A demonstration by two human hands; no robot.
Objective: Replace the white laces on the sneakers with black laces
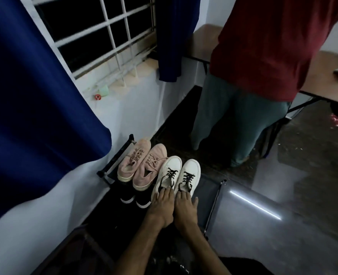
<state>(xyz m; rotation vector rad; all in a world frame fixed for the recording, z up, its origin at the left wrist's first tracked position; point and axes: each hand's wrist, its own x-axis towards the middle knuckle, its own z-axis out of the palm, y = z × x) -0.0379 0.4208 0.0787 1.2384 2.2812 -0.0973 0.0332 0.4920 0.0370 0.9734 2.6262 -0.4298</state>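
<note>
Sneakers [192, 167]: white pair, black laces [188, 178] threaded in both, lower centre of frame, side by side on top of a black shoe rack [216, 199], toes pointing away. Left hand [162, 205] lies over the heel of the left one and right hand [186, 207] over the heel of the right one. Fingers look extended and resting, not gripping. Pink sneakers [142, 165] touch the white pair on its left. Dark shoes [136, 199] with a white stripe sit on a lower shelf. Blue curtain [35, 106] fills the left of frame. Upper right: another person [263, 56] in a red top stands at a desk [323, 76].
</note>
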